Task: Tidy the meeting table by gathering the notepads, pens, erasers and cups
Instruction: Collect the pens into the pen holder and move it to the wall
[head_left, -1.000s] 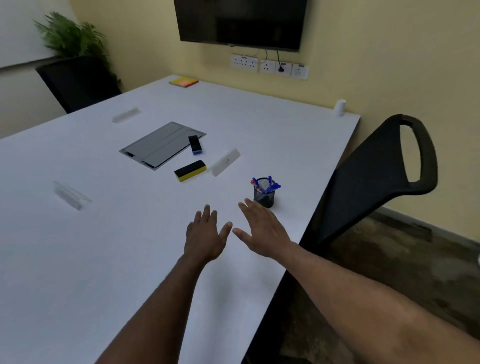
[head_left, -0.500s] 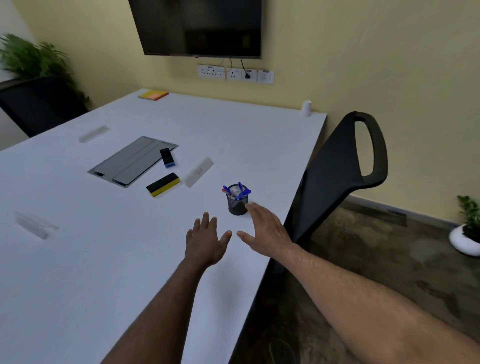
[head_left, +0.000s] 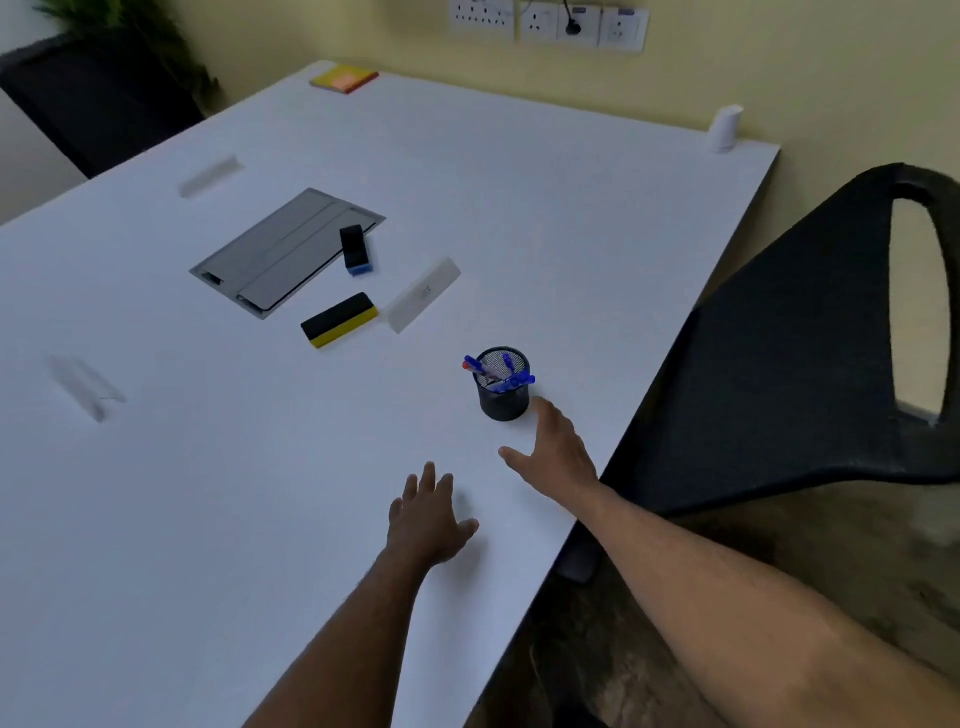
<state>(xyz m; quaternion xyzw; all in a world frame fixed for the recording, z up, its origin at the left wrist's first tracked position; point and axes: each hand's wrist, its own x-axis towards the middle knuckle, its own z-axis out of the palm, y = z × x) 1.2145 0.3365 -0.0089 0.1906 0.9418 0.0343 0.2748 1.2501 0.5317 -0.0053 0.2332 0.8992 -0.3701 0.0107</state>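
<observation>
Head view: upright pen cup (head_left: 503, 395), right hand (head_left: 558, 457) spread beside it.

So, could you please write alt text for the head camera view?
A person's right hand reaches, open, toward a black mesh pen cup on a white table; the left hand is open nearby. Two erasers lie beyond.

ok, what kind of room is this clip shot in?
Most likely an office meeting room. A large white table has a grey cable hatch set into it, whiteboard erasers and a mesh pen cup on top, a black office chair beside it and a row of wall sockets behind.
</observation>
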